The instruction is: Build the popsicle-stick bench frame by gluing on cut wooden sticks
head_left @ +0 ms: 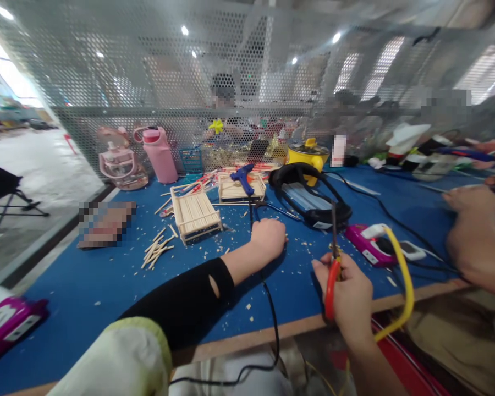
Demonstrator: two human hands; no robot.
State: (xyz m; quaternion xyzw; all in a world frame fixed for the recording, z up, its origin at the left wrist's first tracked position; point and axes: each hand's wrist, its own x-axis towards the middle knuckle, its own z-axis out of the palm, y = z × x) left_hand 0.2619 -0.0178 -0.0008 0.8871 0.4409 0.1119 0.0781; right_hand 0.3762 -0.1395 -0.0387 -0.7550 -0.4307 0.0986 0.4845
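My left hand (268, 239) rests on the blue tabletop with its fingers curled in. Whatever it may pinch is hidden. My right hand (350, 294) grips red-handled scissors (332, 289), their narrow dark blades pointing up and away. Beyond my left hand lies a blue glue gun (244, 179) with a black cord, resting against a small wooden-stick frame (226, 192). Another stick-built frame (196, 214) stands to its left, with low rails. Loose short sticks (157, 250) lie in front of it. More sticks with red tips (198, 184) are heaped behind.
Black headgear (309, 195) and a yellow pot (307, 157) stand behind my right hand. A purple power strip (371, 247) with a yellow cable is to the right, near another person's arm (474, 236). Pink bottles (160, 154) stand before the perforated metal screen (157, 82).
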